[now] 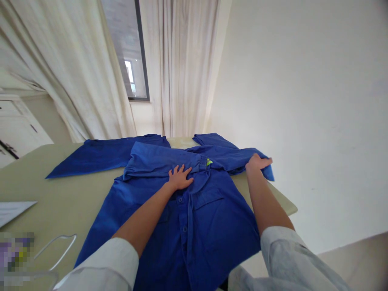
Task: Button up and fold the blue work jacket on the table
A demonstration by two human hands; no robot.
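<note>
A blue button-front work jacket lies spread on the table, its buttons and a flap pocket facing up. Across its upper end is a folded layer of blue cloth with a gathered elastic band and a small green tag; I cannot tell whether it is a separate garment. My left hand rests flat there, fingers spread, by the band. Over at the table's right side, my right hand is closed on the end of a blue garment. A blue sleeve stretches out to the left.
The table has a pale green cover. On its left are a white sheet, a white wire hanger and a blurred-out item. Curtains hang behind, and a white wall stands close on the right.
</note>
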